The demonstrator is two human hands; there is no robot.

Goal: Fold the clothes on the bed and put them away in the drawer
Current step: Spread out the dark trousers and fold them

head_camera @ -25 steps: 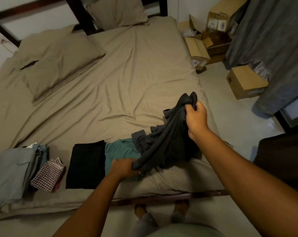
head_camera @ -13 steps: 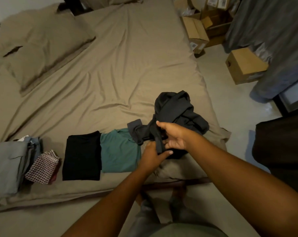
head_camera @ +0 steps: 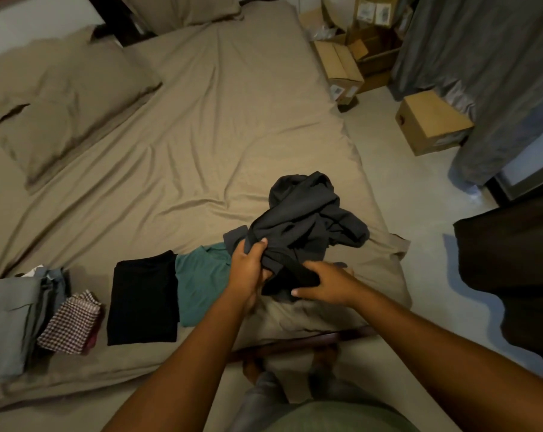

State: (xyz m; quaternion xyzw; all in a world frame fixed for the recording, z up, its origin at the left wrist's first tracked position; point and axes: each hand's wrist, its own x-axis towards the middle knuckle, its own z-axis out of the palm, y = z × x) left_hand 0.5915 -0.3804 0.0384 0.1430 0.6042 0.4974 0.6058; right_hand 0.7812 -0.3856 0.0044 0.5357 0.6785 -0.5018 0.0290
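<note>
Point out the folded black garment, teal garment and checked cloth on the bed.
folded black garment (head_camera: 142, 297), head view, middle of its flat top.
teal garment (head_camera: 198, 283), head view, its exposed left part.
checked cloth (head_camera: 72, 322), head view, centre of the pattern.

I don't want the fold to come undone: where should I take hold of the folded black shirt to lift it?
Probably the near short edge of the black shirt, reached from the near side of the bed: scoop under all layers. It lies flat as a rectangle, and the teal shirt butts against its right side.
</note>
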